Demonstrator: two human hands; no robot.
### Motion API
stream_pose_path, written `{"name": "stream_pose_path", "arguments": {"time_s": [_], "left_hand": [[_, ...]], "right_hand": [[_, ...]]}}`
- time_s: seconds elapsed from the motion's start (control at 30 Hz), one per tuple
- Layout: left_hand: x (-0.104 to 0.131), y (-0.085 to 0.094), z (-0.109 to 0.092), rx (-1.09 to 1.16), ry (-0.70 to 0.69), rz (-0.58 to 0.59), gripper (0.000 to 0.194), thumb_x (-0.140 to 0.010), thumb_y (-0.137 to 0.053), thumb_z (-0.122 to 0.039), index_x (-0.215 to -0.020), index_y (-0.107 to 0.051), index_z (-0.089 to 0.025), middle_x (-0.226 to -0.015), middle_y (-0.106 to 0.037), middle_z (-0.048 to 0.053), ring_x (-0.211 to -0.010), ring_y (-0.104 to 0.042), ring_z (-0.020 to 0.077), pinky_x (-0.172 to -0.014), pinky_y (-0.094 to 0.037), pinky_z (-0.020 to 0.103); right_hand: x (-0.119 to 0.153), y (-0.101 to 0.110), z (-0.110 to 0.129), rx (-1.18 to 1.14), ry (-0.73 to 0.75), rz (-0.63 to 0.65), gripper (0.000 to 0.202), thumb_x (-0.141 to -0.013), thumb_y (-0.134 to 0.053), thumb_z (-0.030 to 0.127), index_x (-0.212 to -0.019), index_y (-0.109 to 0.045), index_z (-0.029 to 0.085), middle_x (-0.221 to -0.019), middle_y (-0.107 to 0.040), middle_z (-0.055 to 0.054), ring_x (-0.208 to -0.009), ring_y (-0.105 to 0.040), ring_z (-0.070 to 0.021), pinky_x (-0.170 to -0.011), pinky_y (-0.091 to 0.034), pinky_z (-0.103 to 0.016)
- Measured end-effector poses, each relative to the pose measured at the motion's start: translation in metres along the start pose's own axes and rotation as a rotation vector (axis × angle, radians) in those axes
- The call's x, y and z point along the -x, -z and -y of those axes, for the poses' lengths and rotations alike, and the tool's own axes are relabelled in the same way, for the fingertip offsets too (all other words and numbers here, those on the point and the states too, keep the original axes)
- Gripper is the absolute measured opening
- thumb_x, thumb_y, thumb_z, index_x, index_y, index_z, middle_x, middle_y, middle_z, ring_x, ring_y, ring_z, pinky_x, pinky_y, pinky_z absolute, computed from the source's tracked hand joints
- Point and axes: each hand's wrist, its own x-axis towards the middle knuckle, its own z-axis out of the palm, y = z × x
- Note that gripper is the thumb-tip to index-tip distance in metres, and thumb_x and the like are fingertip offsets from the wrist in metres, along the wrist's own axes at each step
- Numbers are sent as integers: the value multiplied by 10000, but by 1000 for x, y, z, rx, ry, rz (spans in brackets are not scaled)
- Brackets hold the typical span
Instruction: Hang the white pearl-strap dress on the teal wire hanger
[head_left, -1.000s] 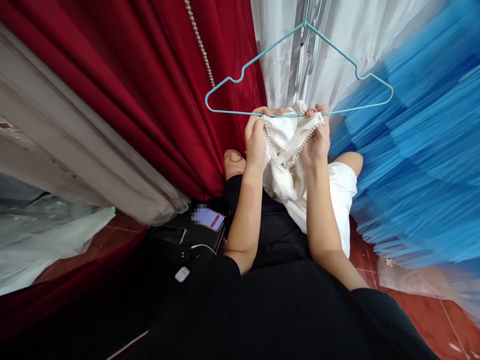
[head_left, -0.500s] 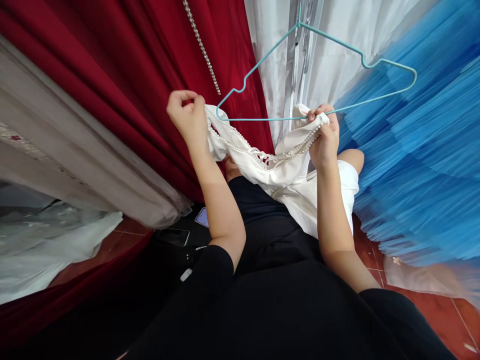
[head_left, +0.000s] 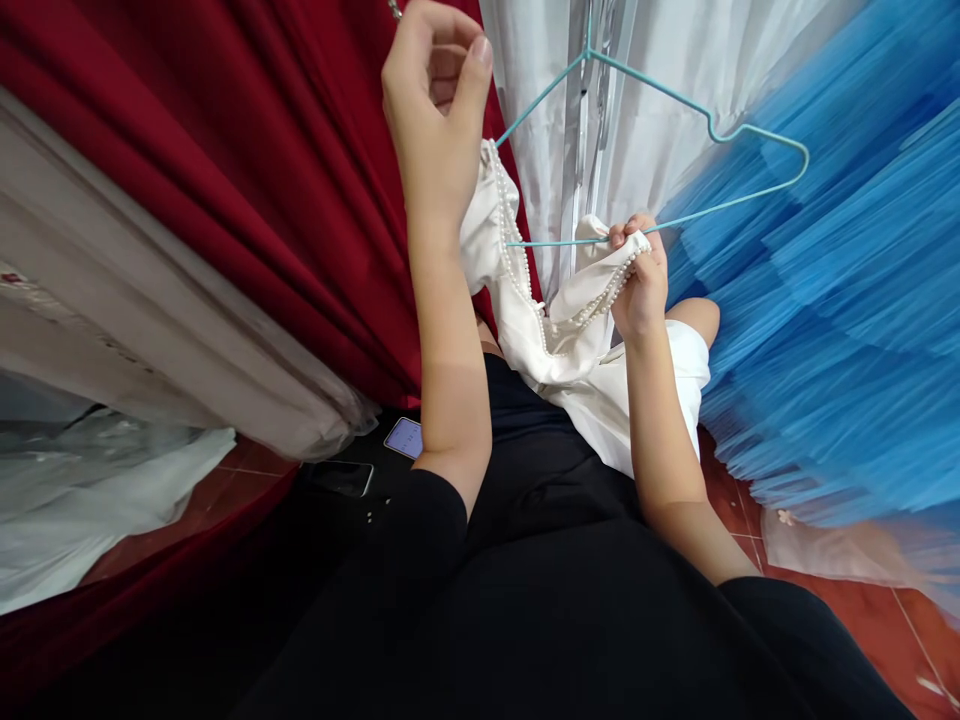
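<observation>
My left hand [head_left: 441, 95] is raised in front of the red cloth, thumb and forefinger together in a pinch; what it holds, if anything, is hidden. Behind that wrist, one pearl-edged shoulder of a white garment [head_left: 517, 330] hangs at the left part of a light-blue wire hanger [head_left: 675, 95]. The hanger's left end is hidden. My right hand [head_left: 641, 275] grips the garment's other pearl-trimmed shoulder, right at the hanger's bottom bar. The rest of the white cloth drapes down over my lap.
Red cloth [head_left: 300, 180] and pale gowns [head_left: 150, 270] hang on the left, with a beaded strand [head_left: 394, 9] at the top. White fabric [head_left: 675, 130] hangs ahead, blue tulle [head_left: 847, 300] on the right. Two phones [head_left: 405, 437] lie on a dark surface beside me.
My left hand has risen and moved right, away from the fabric edge it was beside. The garment's left shoulder is higher and covers part of the hanger. My right hand has barely shifted.
</observation>
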Motion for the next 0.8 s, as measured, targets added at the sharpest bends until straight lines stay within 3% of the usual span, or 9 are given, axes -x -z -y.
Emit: {"name": "stream_pose_path", "arguments": {"time_s": [0.07,0.17,0.23,0.33,0.37,0.4,0.53,0.67,0.8], "left_hand": [[13,-8,-14,96,14,5,205,-1046,-607,-195,-855,-666,-241,-863,-618,4,-879,-691,156,-799,-561,226],[49,-17,-21,246,192,103,237,-1080,-545,-227,-891,-688,-243,-801,-673,16,-743,-703,160,-670,-550,235],[80,-21,-9,294,403,258,283,-1083,-552,-332,-881,-705,-205,-780,-715,45,-644,-684,151,-586,-526,233],[123,-29,24,228,821,523,518,-1014,-593,-596,-801,-704,-137,-725,-717,91,-602,-684,164,-580,-545,255],[132,-34,35,222,886,499,520,-998,-613,-611,-809,-697,-135,-751,-723,94,-631,-694,165,-618,-562,263],[138,-39,44,268,896,401,478,-995,-634,-594,-851,-689,-142,-805,-732,89,-687,-711,165,-679,-580,271],[131,-58,57,621,755,-102,370,-1092,-486,-530,-1010,-612,-192,-1065,-718,61,-1048,-724,155,-989,-552,305],[117,-72,50,719,645,-189,571,-1115,-193,-613,-982,-571,-207,-1104,-671,72,-1218,-669,205,-1047,-543,391],[118,-82,47,685,588,-265,518,-1123,-219,-543,-831,-497,-219,-913,-606,64,-1071,-668,222,-1042,-547,443]], "right_hand": [[0,0,0,4,2,6,325,-660,-744,483,-878,-549,339,-860,-641,0,-1132,-570,-278,-1132,-443,-491],[1,0,0,-9,14,24,320,-672,-758,483,-868,-548,341,-857,-639,-2,-1169,-564,-266,-1164,-434,-464],[0,0,0,12,17,10,324,-681,-725,480,-884,-529,321,-858,-610,-5,-1105,-589,-253,-1144,-457,-462],[-2,1,-3,102,12,-35,344,-703,-657,516,-910,-488,299,-880,-591,-16,-1048,-612,-250,-1082,-502,-462],[-2,0,-5,124,16,-46,353,-710,-646,530,-916,-480,297,-887,-592,-21,-1056,-615,-253,-1067,-513,-459],[-2,0,-6,136,23,-52,361,-714,-645,539,-919,-475,296,-889,-594,-23,-1066,-616,-255,-1058,-519,-457],[-3,-4,-10,101,40,-56,391,-714,-687,577,-906,-486,301,-873,-583,-14,-1044,-597,-239,-1076,-513,-440],[-2,-9,-10,66,62,-46,377,-719,-693,559,-904,-486,303,-876,-563,-6,-950,-589,-214,-1064,-513,-417],[0,-12,-10,104,87,-56,373,-745,-651,562,-944,-467,306,-945,-593,-15,-969,-626,-224,-1004,-536,-434]]}}
